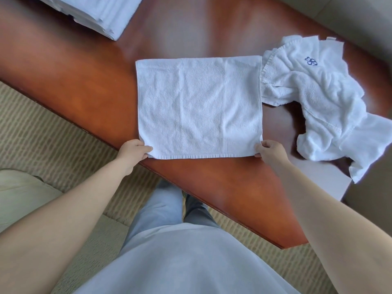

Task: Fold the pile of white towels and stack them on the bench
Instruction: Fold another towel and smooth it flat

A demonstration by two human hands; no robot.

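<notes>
Torso (180,262) in a pale shirt and light trousers fills the bottom of the view, both bare forearms reaching forward. Left hand (132,152) pinches the near-left corner of the flat towel (199,105), thumb on top, fingers tucked under the edge. Right hand (270,150) pinches the near-right corner the same way. Towel lies spread square on the bench (84,85), reddish glossy wood, hem band along the near edge, a few soft creases across it. Just right of it, touching its far-right edge, a crumpled heap of white towels (331,107), one showing a blue embroidered logo (311,61). Part of the heap hangs over the bench's right end. Far left on the bench, well apart from the flat towel, a folded stack (99,13), cut off by the frame top. Patterned beige carpet (53,134) below the bench's near edge.
</notes>
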